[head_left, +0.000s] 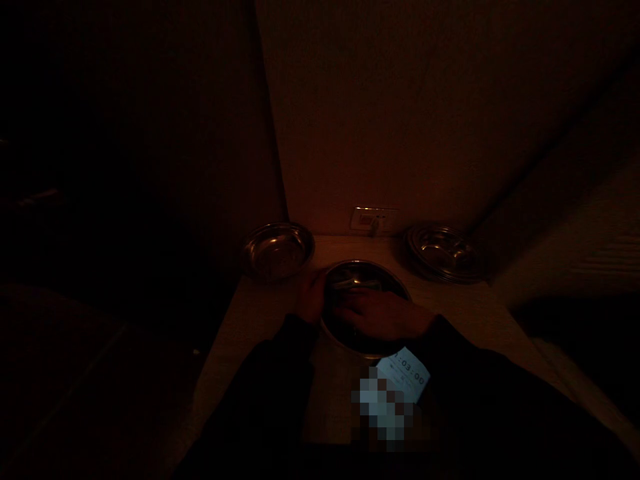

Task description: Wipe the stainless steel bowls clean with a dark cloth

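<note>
In very dim light a round metal bowl [367, 356] stands on the small table in front of me. My left hand [311, 297] is against the bowl's left side, its fingers curled at the rim. My right hand [380, 315] reaches over the near right rim into the bowl. Its fingertips are lost in the dark, so what they touch is hidden. Some pale, shiny pieces [350, 283] lie inside beyond my fingers; their kind is too dark to make out.
A shiny metal bowl [277, 250] stands at the table's back left corner. Several stacked metal dishes [445, 253] are at the back right. A wall socket [374, 219] with a plug is behind. A lit screen [404, 375] showing digits, partly blurred out, lies near my right wrist on the wooden table [327, 413].
</note>
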`<state>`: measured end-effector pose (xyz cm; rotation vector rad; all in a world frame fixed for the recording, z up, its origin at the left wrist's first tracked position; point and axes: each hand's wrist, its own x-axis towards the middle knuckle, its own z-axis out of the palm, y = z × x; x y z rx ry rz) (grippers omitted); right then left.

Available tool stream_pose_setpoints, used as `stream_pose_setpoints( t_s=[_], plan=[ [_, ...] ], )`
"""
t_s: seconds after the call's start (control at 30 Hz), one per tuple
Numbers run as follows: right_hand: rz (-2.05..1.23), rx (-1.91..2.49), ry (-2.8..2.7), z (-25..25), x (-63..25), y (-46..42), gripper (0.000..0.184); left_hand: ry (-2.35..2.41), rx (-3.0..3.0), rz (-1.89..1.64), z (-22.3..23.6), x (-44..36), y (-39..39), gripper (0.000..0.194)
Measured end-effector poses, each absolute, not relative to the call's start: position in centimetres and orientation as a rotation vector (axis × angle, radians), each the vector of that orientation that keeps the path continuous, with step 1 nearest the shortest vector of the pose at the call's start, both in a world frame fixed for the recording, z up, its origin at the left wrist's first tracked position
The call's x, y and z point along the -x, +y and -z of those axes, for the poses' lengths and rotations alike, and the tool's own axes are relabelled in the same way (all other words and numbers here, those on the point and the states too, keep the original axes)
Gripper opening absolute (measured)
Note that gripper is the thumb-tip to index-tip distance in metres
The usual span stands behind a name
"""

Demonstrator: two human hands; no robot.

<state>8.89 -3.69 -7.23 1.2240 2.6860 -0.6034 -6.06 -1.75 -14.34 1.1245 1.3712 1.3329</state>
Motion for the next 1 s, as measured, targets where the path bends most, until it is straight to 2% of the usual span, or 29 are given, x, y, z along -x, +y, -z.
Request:
stream_pose_setpoints(
  t_s=[0.1, 0.23, 0.57, 0.77, 1.0],
  plan=[
    [0.434, -1.314, 2.685, 7.6, -8.6, -3.4, 0.048, 1.349, -1.110, -1.339, 14.3, 6.0, -1.8, 0.029],
    [0.325, -1.304, 2.744, 8.4, -8.5, -3.5, 0.035, 1.307, -1.070, -1.353, 14.5, 5.9, -1.7, 0.029],
    [0.140, -1.318, 2.806, 10.0, -8.1, -3.9, 0.042, 1.377, -0.993, -1.384, 14.6, 5.8, -1.6, 0.027],
    [0.212, -1.282, 2.831, 10.0, -8.2, -3.3, 0.038, 1.377, -1.005, -1.378, 14.4, 5.8, -1.6, 0.028],
    [0.612, -0.891, 2.860, 7.9, -10.0, -3.5, 0.033, 1.400, -1.012, -1.388, 14.6, 5.8, -1.7, 0.029]
  ],
)
